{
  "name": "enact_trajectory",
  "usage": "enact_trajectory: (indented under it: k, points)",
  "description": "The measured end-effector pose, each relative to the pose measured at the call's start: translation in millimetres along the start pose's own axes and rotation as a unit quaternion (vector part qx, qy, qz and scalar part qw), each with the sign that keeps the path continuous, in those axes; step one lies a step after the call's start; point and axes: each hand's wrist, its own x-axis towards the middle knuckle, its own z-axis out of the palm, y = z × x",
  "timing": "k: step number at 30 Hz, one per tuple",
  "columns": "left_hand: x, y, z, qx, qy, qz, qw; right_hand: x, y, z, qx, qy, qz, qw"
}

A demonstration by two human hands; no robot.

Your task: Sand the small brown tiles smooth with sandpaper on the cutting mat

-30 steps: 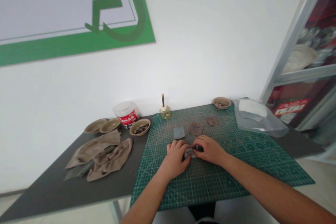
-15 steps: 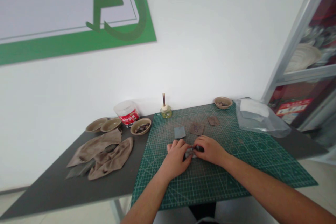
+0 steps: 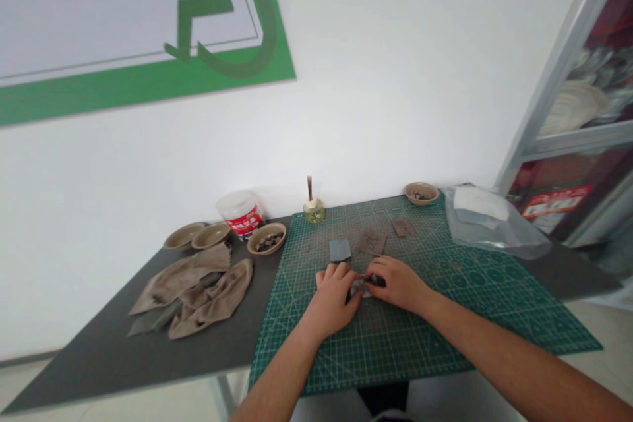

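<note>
My two hands meet over a green cutting mat (image 3: 420, 343). Between them lies a small greyish square sheet (image 3: 359, 286), partly hidden by my fingers. My left hand (image 3: 332, 297) is closed, with thumb and fingers pinching the sheet's left side. My right hand (image 3: 398, 285) is closed around a small dark piece (image 3: 378, 281) close to the sheet's right edge; its exact kind is too small to tell. Just beyond my fingers are a blue-grey square sheet (image 3: 339, 250), a brown square sheet (image 3: 372, 242) with marks on it and a smaller brown sheet (image 3: 404, 228).
Bowls of small dark pieces stand left (image 3: 267, 239) and back right (image 3: 421, 194) of a reed diffuser bottle (image 3: 314, 211). Further left are two more bowls, a white-and-red tub (image 3: 241, 214) and crumpled brown cloths (image 3: 212, 300). A clear plastic bag (image 3: 489, 231) lies at right.
The view has shifted very slightly. Both hands stay in nearly the same place on the sheet, with no clear change in grip.
</note>
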Motion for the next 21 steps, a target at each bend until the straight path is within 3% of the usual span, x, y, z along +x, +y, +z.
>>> enact_trajectory:
  k: [21]
  points:
    - [0.0, 0.9, -0.9, 0.0, 0.0, -0.002, 1.0, 0.0, -1.4, -0.3, 0.0, 0.001, 0.008, 1.0]
